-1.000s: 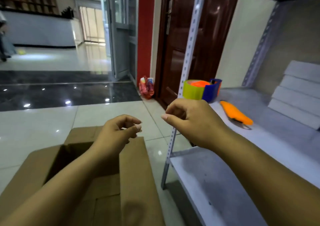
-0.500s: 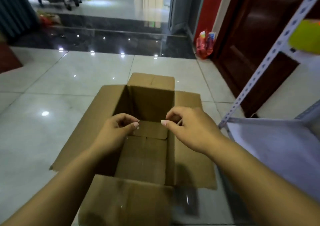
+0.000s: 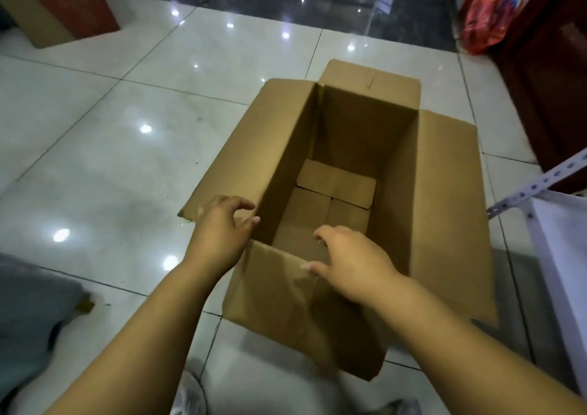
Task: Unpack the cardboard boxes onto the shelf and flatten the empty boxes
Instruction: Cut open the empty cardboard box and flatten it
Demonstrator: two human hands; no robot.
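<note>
Two hands at open cardboard box (image 3: 346, 122) — left hand (image 3: 219, 233) on flap, right hand (image 3: 352, 262) above rim

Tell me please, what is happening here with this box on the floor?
A person is bending over an open cardboard box that stands on the tiled floor. All four top flaps are folded outward, and nothing shows inside except the bottom flaps. The left hand is at the near left corner of the box, over the left flap, and the right hand is at the near rim. Neither hand has a clear grip yet. It seems emptied and probably ready for flattening. The shelf is at the right.
</note>
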